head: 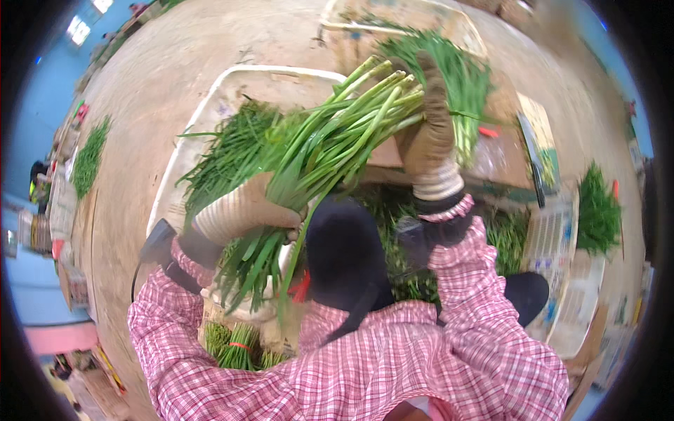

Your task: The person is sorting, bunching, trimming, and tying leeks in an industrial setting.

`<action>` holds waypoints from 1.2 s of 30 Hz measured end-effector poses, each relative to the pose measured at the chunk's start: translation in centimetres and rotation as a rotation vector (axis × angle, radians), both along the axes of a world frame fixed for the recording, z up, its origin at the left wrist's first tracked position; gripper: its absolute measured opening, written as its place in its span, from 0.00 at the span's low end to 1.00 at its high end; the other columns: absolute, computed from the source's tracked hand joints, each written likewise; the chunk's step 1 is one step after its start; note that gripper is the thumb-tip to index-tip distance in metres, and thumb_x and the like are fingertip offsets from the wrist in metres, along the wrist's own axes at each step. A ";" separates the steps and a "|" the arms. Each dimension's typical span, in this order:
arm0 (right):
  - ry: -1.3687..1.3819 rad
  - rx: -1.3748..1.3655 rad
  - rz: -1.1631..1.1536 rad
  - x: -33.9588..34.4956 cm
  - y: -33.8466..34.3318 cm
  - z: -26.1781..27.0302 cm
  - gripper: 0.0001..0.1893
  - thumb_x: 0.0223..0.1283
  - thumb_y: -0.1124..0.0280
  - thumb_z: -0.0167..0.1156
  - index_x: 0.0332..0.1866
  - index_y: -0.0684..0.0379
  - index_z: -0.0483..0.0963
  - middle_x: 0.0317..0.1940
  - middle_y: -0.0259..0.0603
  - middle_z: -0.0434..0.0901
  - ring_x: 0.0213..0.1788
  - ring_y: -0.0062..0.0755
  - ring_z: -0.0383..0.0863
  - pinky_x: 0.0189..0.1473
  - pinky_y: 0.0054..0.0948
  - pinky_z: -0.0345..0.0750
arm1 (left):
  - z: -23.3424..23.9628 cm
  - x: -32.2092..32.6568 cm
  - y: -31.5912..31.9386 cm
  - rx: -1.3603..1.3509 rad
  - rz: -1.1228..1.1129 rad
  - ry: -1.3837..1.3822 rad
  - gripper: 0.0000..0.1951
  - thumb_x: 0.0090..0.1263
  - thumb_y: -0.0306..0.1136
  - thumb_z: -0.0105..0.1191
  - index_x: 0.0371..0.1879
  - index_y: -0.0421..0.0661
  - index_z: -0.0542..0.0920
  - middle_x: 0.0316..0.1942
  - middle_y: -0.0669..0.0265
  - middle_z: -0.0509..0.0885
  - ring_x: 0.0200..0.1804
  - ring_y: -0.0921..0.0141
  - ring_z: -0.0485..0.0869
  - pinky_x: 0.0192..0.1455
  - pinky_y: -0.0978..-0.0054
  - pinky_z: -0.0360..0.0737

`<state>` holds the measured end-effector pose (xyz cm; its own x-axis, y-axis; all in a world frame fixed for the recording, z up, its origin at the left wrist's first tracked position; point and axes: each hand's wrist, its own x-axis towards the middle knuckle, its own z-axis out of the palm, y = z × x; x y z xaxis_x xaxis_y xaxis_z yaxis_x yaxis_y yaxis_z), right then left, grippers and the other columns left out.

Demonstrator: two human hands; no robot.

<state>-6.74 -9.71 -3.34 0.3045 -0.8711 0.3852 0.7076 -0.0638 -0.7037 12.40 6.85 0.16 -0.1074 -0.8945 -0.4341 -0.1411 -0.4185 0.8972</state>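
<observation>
My left hand, in a tan work glove with a ribbed cuff, is closed around the leafy part of a bunch of garlic chives. The pale stem ends slant up to the right, while the flat leaves hang below my fist. My right hand, gloved the same way, is upright with its palm against the stem ends. Its fingers are extended; the stems partly hide them. Behind it, another pile of chives lies on a brown box.
A white plastic crate holds loose greens at left. A knife lies at the box's right edge. Banded bundles stand at lower left. Another crate is at the far side. More greens lie at right.
</observation>
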 end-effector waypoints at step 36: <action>0.931 -0.356 -0.782 -28.5 8.6 -7.7 0.07 0.55 0.77 0.65 0.39 0.61 0.81 0.32 0.40 0.82 0.34 0.34 0.81 0.40 0.32 0.78 | -3.3 -17.0 -0.5 -0.939 -0.433 -1.541 0.36 0.50 0.20 0.59 0.64 0.59 0.73 0.50 0.59 0.82 0.44 0.54 0.83 0.44 0.62 0.81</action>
<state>-35.22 -1.12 -11.03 0.0381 -0.8330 0.5520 -0.3563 -0.5274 -0.7713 -4.61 6.38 -3.13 -0.4064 -0.8909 0.2026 -0.9049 0.3617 -0.2244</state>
